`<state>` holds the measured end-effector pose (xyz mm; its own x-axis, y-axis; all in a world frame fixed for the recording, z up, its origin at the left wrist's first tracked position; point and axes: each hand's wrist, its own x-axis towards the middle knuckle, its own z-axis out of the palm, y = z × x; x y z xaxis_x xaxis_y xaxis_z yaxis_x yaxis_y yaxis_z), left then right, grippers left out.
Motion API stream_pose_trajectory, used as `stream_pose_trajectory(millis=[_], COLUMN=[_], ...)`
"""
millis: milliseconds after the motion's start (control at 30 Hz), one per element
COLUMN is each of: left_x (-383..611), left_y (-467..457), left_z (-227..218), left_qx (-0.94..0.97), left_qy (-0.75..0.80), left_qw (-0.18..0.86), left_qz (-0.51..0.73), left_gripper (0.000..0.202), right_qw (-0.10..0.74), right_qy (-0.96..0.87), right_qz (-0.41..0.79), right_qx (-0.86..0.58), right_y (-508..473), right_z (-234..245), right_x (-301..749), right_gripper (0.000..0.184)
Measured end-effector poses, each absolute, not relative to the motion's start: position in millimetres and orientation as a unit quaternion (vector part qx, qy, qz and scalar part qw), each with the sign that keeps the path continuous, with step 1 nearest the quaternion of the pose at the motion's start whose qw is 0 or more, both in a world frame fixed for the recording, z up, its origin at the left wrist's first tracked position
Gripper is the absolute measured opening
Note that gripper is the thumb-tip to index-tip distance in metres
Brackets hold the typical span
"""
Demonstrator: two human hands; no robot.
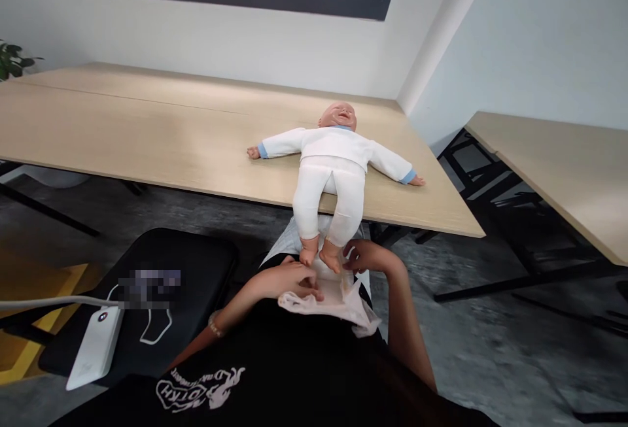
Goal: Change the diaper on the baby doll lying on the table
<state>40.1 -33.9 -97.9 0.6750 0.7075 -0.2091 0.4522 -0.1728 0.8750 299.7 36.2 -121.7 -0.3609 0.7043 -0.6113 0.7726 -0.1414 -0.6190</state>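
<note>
A baby doll in a white top with blue cuffs and white trousers lies on its back, arms spread. Its bare feet hang past the table's front edge over my lap. Beneath the feet, an unfolded white diaper with ruffled edges rests on my lap. My left hand lies at the diaper's left side beside the doll's foot, fingers apart and touching its inner face. On the other side, my right hand has bent fingers closed at the diaper's edge, close to the other foot; its fingertips are partly hidden.
The doll's light wooden table stands against the wall under a window. To my left is a black stool carrying a white power bank with cables and a blurred item. Another table stands at right.
</note>
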Motion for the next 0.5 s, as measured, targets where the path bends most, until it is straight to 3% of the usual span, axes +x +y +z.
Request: stream_pose_trajectory(millis=[33, 100, 200, 400, 500], left_x=[46.1, 56.8, 66.7, 69.4, 70.0], left_y=[-37.2, -41.9, -42.9, -35.0, -34.7], left_z=[-94.9, -90.8, -90.4, -101.9, -105.3], left_qx=[0.773, 0.796, 0.803, 0.798, 0.801], left_qy=[0.397, 0.387, 0.309, 0.195, 0.185], left_qw=[0.482, 0.455, 0.501, 0.568, 0.568], left_qz=[0.112, 0.094, 0.093, 0.037, 0.021], left_gripper=[0.026, 0.049, 0.077, 0.069, 0.065], right_qw=[0.017, -0.017, -0.047, -0.048, -0.048], right_qy=[0.676, 0.712, 0.734, 0.721, 0.698], right_qz=[-0.491, -0.461, -0.446, -0.445, -0.445], right_qx=[0.550, 0.529, 0.509, 0.529, 0.560], right_y=[37.3, 39.7, 42.1, 48.6, 52.9], right_z=[-122.2, -122.7, -121.9, -132.1, -147.2], right_x=[300.3, 301.2, 303.5, 320.2, 325.7], right_gripper=[0.028, 0.026, 0.027, 0.025, 0.039])
